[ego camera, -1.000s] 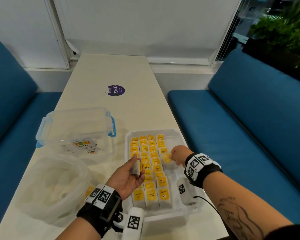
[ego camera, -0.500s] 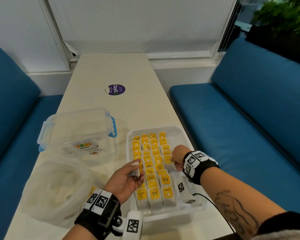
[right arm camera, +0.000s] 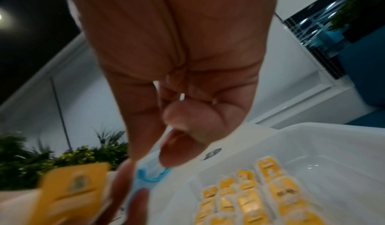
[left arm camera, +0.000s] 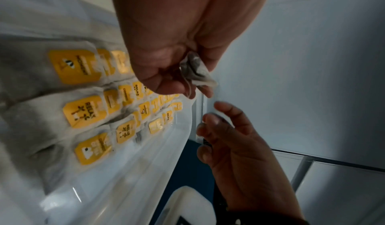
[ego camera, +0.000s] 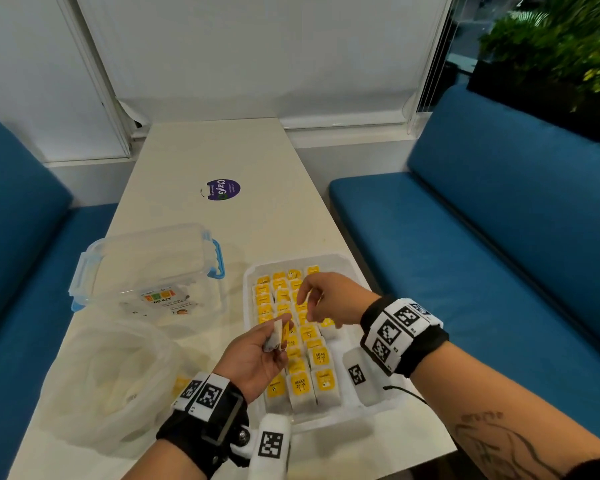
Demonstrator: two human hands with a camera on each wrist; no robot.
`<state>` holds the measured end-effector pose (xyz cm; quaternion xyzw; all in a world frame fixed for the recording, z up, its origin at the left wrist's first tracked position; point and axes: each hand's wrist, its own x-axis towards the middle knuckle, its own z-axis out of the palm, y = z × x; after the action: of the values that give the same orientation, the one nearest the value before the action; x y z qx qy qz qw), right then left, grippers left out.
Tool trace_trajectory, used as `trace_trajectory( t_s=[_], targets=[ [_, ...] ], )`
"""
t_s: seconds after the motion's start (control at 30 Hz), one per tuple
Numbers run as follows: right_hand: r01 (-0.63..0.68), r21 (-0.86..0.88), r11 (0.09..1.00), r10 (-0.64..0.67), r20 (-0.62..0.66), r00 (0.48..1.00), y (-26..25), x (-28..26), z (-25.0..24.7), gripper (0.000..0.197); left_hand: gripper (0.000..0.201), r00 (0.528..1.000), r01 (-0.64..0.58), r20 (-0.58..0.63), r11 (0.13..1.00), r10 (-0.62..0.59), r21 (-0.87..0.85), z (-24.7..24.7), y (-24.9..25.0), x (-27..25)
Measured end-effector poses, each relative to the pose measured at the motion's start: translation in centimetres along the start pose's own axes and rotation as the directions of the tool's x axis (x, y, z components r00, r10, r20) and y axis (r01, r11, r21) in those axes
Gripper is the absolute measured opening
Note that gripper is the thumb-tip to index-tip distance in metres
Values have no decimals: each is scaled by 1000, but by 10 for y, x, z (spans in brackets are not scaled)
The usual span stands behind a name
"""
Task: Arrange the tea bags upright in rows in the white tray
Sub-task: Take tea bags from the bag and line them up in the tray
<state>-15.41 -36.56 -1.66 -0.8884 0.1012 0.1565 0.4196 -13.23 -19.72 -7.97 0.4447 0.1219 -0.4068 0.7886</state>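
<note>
Handover of one tea bag (ego camera: 276, 336) above the white tray (ego camera: 369, 405): we hold the bag in our left hand (ego camera: 253, 358), just over the tray's left edge, while our right hand (ego camera: 329, 301) hovers over the middle rows with nothing in it.

To do this step well, we judge that the right hand should take the bag by its paper body near the top, keeping the yellow tag facing the same way as its neighbours. It should then lower the bag into the unfilled strip along the tray's right side, pressing it lightly against the bags already standing (ego camera: 300, 386) so that it stays upright. A hasty pass risks crumpling the bag or tipping a finished row.

Left grip: thumb and fingers curled round the crumpled bag, as the left wrist view shows, with the tag's string trailing below. Right grip: released, fingers apart and loosely bent, thumb and forefinger turned toward the offered bag and not yet touching it. Three rows already stand filled in the tray.
</note>
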Motion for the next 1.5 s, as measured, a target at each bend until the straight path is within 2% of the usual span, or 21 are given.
trace_trajectory(
  t_s=[0.07, 0.17, 0.27, 0.33, 0.43, 0.57, 0.7, 0.77, 0.83, 0.87, 0.93, 1.0, 1.03, 1.1, 1.13, 1.17, 1.2, 1.27, 1.37, 1.5],
  targets=[
    [52, 28, 998, -54, 71, 996, -8, -8, 9, 31, 25, 1000, -18, -16, 1000, 18, 9, 3, -2, 0],
    [45, 125, 991, -53, 63, 997, -7, -13, 23, 40, 24, 999, -51, -12, 998, 51, 35, 7, -5, -2],
    [-39, 348, 937, 42, -2, 999, 1, -17, 33, 23, 30, 994, -107, 27, 988, 105, 112, 10, -5, -7],
    [-123, 479, 869, 115, 46, 992, 5, -20, 35, 13, 31, 988, -149, 63, 973, 140, 176, 12, -7, -9],
    [-168, 566, 807, 123, 118, 985, 6, -22, 33, 9, 32, 977, -209, 105, 946, 188, 250, 14, -11, -10],
    [-171, 596, 784, 137, 102, 985, 8, -24, 28, 13, 30, 966, -253, 126, 922, 226, 293, 17, -16, -12],
    [-181, 556, 811, 185, 49, 981, 8, -25, 23, 17, 26, 960, -281, 81, 896, 269, 344, 14, -17, -12],
    [-161, 507, 847, 199, -22, 980, 8, -24, 22, 17, 22, 955, -288, 42, 882, 294, 374, 10, -15, -12],
    [-126, 372, 919, 186, -129, 974, 6, -25, 20, 13, 19, 944, -298, 5, 849, 329, 435, 5, -13, -12],
    [-107, 299, 948, 162, -166, 973, 4, -26, 18, 9, 18, 932, -310, -12, 817, 361, 485, 2, -12, -11],
    [-68, 177, 982, 96, -156, 983, -1, -30, 13, 4, 19, 887, -347, -32, 712, 460, 611, -7, -11, -8],
    [-57, -47, 997, 50, -128, 990, -7, -33, 5, 13, 25, 842, -335, -8, 535, 539, 775, -18, -10, -6],
    [-62, -172, 983, 37, -147, 989, -9, -31, 2, 18, 27, 839, -280, 36, 374, 543, 884, -23, -10, -5],
    [-91, -303, 949, 31, -196, 980, -10, -27, -4, 25, 43, 894, -109, 118, -47, 432, 993, -29, -10, -7],
    [-114, -320, 941, 46, -212, 976, -10, -25, -6, 25, 55, 925, -45, 115, -197, 361, 979, -32, -11, -7],
    [-139, -325, 935, 67, -224, 972, -8, -22, -7, 23, 64, 948, -10, 100, -285, 304, 958, -32, -11, -8],
    [-157, -331, 930, 83, -227, 970, -6, -19, -9, 20, 69, 962, 5, 87, -337, 259, 942, -32, -11, -9],
    [-190, -349, 918, 118, -217, 969, 1, -14, -8, 20, 75, 974, 9, 76, -368, 215, 930, -32, -13, -10],
    [-230, -435, 871, 162, -187, 969, 16, -4, -3, 22, 78, 982, 10, 59, -363, 180, 932, -36, -14, -10],
    [-260, -586, 767, 276, -64, 959, 40, 13, 12, 29, 80, 985, -13, 74, -363, 155, 932, -40, -17, -9]
  ],
)
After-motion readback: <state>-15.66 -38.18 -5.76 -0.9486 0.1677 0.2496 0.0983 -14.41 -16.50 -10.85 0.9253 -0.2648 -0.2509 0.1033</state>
